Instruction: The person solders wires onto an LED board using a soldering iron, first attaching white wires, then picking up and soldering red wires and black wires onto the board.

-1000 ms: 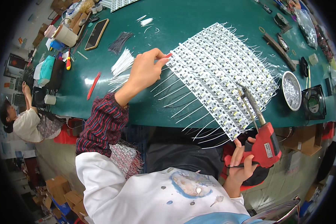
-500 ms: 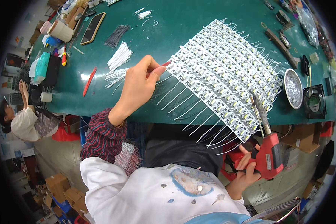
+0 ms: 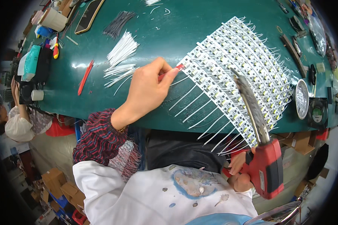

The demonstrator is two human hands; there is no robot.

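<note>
My left hand (image 3: 146, 88) is closed in a pinch on a short red wire (image 3: 180, 67), whose tip lies at the left corner of a white panel of LED boards (image 3: 222, 62). Thin white wires stick out along the panel's edges. My right hand (image 3: 239, 179) grips a red and black soldering gun (image 3: 266, 168) by its handle, low near my body. The gun's metal tip points up over the panel; whether it touches a board I cannot tell. Left of my left hand lie a bundle of white wires (image 3: 123, 50) and a few red wires (image 3: 86, 77).
Dark wires (image 3: 118, 24) and a phone (image 3: 89, 15) lie at the far left. Beyond them stand a white cup (image 3: 53, 19) and a screwdriver (image 3: 56, 48). A metal bowl (image 3: 302, 99) and a small black fan (image 3: 318, 112) sit at the right. Another person (image 3: 20, 125) is at the left.
My left hand has shifted right relative to the table with the red wire, onto the panel's corner. The soldering gun has come forward and left over the panel. The view has shifted slightly.
</note>
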